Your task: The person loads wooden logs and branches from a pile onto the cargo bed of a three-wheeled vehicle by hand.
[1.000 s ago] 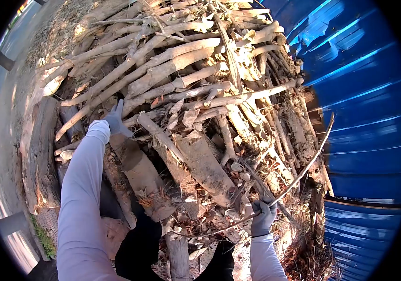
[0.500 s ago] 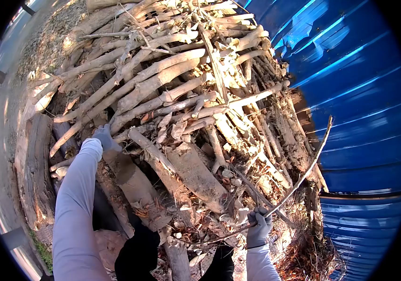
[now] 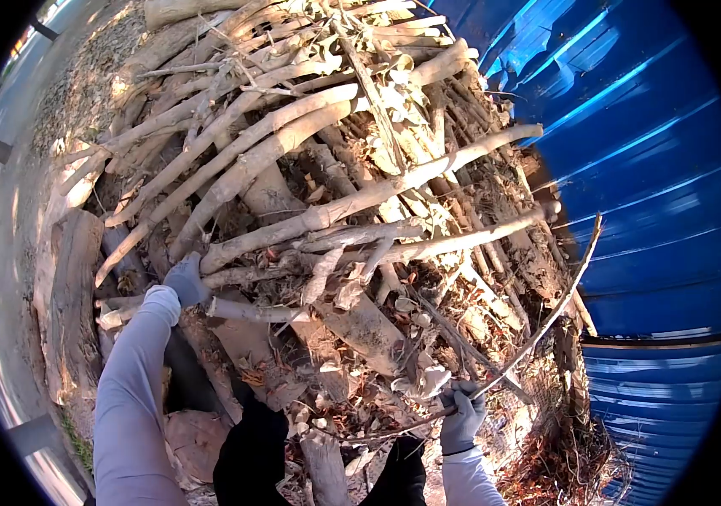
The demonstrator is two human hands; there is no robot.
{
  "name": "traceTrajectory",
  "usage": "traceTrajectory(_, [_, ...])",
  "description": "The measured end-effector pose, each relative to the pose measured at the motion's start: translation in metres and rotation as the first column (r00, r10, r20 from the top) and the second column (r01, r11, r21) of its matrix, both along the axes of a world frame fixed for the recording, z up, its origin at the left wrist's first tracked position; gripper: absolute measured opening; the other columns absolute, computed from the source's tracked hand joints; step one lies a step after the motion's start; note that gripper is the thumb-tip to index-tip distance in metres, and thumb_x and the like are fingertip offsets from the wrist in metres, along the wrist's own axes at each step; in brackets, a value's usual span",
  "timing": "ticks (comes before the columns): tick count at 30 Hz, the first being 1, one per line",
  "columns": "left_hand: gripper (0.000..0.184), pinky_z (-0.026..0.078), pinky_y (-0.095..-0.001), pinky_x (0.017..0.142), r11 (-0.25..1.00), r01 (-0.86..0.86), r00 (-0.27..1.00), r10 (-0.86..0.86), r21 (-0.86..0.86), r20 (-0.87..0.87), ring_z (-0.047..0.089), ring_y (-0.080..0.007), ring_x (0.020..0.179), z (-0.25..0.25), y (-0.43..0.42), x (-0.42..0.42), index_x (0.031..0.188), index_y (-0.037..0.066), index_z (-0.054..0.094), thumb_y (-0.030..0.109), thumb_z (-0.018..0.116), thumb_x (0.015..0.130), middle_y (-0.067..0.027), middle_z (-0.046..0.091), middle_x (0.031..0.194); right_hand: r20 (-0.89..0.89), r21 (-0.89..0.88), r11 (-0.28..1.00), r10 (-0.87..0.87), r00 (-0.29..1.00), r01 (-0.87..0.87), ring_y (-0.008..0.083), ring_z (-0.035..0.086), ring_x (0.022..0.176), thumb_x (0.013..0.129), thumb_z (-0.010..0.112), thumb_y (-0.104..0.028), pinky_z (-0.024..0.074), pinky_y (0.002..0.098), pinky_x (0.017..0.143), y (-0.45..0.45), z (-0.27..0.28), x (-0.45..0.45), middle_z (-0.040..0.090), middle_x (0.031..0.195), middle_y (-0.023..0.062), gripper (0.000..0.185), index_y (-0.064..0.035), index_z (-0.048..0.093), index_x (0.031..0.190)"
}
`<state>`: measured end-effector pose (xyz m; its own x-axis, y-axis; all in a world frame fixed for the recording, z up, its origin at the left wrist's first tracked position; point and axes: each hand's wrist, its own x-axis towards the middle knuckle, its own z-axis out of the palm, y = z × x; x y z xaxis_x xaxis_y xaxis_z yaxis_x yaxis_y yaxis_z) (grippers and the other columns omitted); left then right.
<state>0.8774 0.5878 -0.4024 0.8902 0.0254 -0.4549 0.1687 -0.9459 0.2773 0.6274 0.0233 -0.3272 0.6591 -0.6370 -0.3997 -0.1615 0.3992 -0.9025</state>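
My left hand [image 3: 185, 281], in a grey glove, is closed at the left end of a long pale branch [image 3: 318, 218] that slants up to the right across the woodpile. Its fingertips are partly hidden behind the wood. A short stick [image 3: 255, 312] lies just right of that hand. Low on the right, my right hand [image 3: 462, 415], gloved too, is wrapped round a thin curved stick [image 3: 546, 325], whose upper end reaches over the blue metal sheet.
Stacked branches [image 3: 268, 126] fill the middle and top. A thick log [image 3: 74, 295] stands at the left. Blue corrugated metal [image 3: 655, 253] borders the pile on the right. Dry twigs and leaves [image 3: 562, 455] lie at the lower right.
The long pale branch and others beside it have shifted toward me and to the right. My left hand has gone from spread to closed and sits lower. My right hand still holds the thin stick.
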Motion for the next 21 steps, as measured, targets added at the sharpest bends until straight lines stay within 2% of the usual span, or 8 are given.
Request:
traceTrajectory(2, [0.082,0.047,-0.0476,0.106,0.996,0.066,0.958,-0.082,-0.066,-0.275,0.057,-0.0446,0.127,0.022,-0.017,0.007,0.137,0.005,0.048,0.037,0.084,0.07,-0.0291,0.061,0.131,-0.018,0.001,1.0,-0.011,1.0,0.011,0.023,0.072,0.078,0.089,0.057,0.007,0.0631,0.0355,0.071,0.001,0.004,-0.003,0.072,0.099,0.0143,0.023,0.0003,0.067,0.108])
traceTrajectory(3, [0.082,0.047,-0.0476,0.106,0.997,0.052,0.956,-0.067,-0.059,-0.285,0.057,-0.0446,0.127,0.021,-0.02,0.006,0.137,0.005,0.048,0.037,0.084,0.07,-0.0291,0.061,0.131,-0.026,-0.005,0.999,-0.04,0.999,0.039,0.0229,0.072,0.077,0.089,0.057,0.007,0.0624,0.0353,0.07,0.002,0.006,-0.005,0.072,0.099,0.0144,0.022,-0.0001,0.067,0.107])
traceTrajectory(5, [0.077,0.05,-0.0474,0.1,0.968,0.248,0.925,-0.23,0.025,-0.301,0.062,-0.0434,0.119,0.004,-0.024,-0.009,0.132,0.005,0.05,0.036,0.082,0.069,-0.0252,0.065,0.125,-0.027,0.009,1.0,-0.016,1.0,0.016,0.0226,0.072,0.077,0.088,0.058,0.007,0.0617,0.035,0.07,-0.002,0.009,-0.014,0.071,0.099,0.0143,0.022,-0.0005,0.067,0.107])
traceTrajectory(9, [0.067,0.051,-0.0488,0.096,0.954,0.298,0.937,-0.29,0.012,-0.195,0.065,-0.0422,0.112,-0.008,-0.054,-0.06,0.127,0.008,0.053,0.035,0.079,0.072,-0.0208,0.067,0.121,-0.007,0.024,1.0,0.01,1.0,-0.01,0.0219,0.071,0.079,0.089,0.059,0.008,0.061,0.0344,0.072,-0.024,0.013,-0.025,0.07,0.102,0.0134,0.021,-0.0027,0.068,0.105])
traceTrajectory(14, [0.059,0.052,-0.0488,0.092,0.941,0.332,0.933,-0.337,-0.058,-0.123,0.067,-0.0417,0.109,0.041,-0.121,-0.092,0.123,0.008,0.054,0.035,0.076,0.076,-0.0201,0.07,0.114,0.005,0.045,0.998,0.043,0.999,-0.043,0.022,0.07,0.083,0.09,0.059,0.008,0.0613,0.0353,0.074,-0.047,0.01,-0.048,0.069,0.104,0.0137,0.021,-0.0029,0.067,0.106])
traceTrajectory(16, [0.058,0.052,-0.0492,0.09,0.936,0.345,0.923,-0.353,-0.076,-0.157,0.069,-0.0417,0.104,0.052,-0.144,-0.1,0.123,0.008,0.054,0.037,0.075,0.077,-0.0202,0.072,0.107,0.024,0.092,0.994,0.064,0.998,-0.066,0.0194,0.069,0.085,0.09,0.061,0.006,0.0613,0.0359,0.077,-0.054,0.016,-0.052,0.069,0.104,0.0093,0.022,-0.0078,0.068,0.106])
traceTrajectory(17, [0.057,0.053,-0.0493,0.088,0.944,0.33,0.914,-0.328,-0.035,-0.239,0.07,-0.0416,0.101,0.085,-0.168,-0.099,0.122,0.006,0.054,0.037,0.073,0.077,-0.0207,0.073,0.103,0.028,0.092,0.994,0.049,0.998,-0.051,0.0187,0.069,0.084,0.091,0.06,0.006,0.0614,0.0357,0.079,-0.061,0.015,-0.052,0.069,0.106,0.009,0.021,-0.0081,0.068,0.105])
traceTrajectory(21, [0.056,0.053,-0.0485,0.089,0.943,0.333,0.905,-0.32,-0.003,-0.28,0.07,-0.0405,0.103,0.125,-0.214,-0.117,0.12,0.002,0.054,0.033,0.071,0.076,-0.0215,0.073,0.105,0.058,0.147,0.984,-0.114,0.992,0.104,0.0179,0.07,0.09,0.095,0.059,0.004,0.0611,0.035,0.085,-0.086,0.072,-0.029,0.071,0.11,0.0073,0.019,-0.0111,0.067,0.104])
